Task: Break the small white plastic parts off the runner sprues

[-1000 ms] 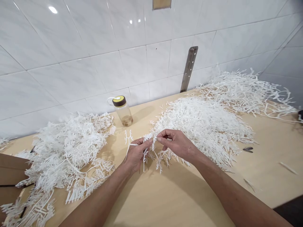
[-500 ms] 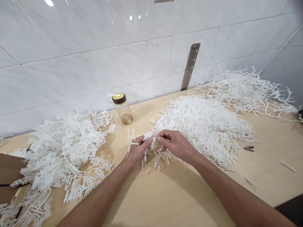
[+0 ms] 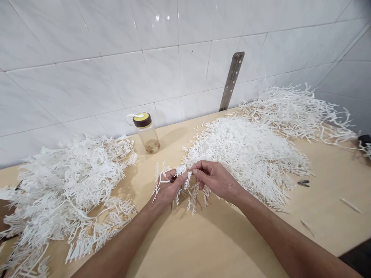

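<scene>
White plastic sprig (image 3: 185, 193) pinched btwn left hand (image 3: 167, 190), right hand (image 3: 216, 179)

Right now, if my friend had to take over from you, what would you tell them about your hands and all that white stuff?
Left hand: closed on a white branched sprig.
Right hand: pinching the same cluster between thumb and fingertips.
Both hands meet above the wooden table, at the near edge of the middle pile.
Left pile lies by the left forearm; a looser far pile sits at the wall.
Jar stands between piles.
How much is finished or left: cannot tell.
</scene>
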`<control>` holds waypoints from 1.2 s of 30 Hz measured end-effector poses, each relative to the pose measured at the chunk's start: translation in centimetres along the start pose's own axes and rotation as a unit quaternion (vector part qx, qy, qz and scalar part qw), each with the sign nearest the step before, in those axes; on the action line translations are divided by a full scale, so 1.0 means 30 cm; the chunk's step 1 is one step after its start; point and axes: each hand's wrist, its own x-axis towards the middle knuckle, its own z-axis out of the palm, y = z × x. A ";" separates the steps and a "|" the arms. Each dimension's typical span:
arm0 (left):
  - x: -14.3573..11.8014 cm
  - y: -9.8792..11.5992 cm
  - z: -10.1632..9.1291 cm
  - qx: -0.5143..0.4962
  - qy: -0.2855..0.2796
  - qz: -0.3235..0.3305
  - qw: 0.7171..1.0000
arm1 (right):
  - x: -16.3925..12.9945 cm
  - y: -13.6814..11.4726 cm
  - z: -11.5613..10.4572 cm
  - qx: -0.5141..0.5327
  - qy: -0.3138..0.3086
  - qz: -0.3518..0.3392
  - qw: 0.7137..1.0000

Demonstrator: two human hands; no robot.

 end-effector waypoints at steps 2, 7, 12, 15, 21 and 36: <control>0.001 -0.005 0.001 -0.019 0.002 -0.009 1.000 | 0.000 0.005 0.002 0.000 -0.001 -0.007 1.000; 0.003 -0.007 -0.001 -0.031 -0.015 -0.023 0.999 | 0.000 0.020 0.013 -0.014 0.017 -0.011 1.000; -0.007 0.010 0.001 -0.016 -0.048 -0.029 0.998 | -0.001 0.025 0.021 -0.079 0.063 -0.045 0.994; -0.014 0.016 0.006 -0.013 -0.039 -0.029 0.999 | -0.005 0.021 0.025 -0.078 0.066 -0.055 0.993; -0.016 0.011 0.013 -0.075 -0.036 -0.039 0.996 | -0.004 0.021 0.024 0.023 0.028 -0.029 0.999; -0.003 0.022 0.000 -0.055 -0.035 -0.054 0.996 | 0.000 0.020 0.015 0.077 -0.033 0.000 0.997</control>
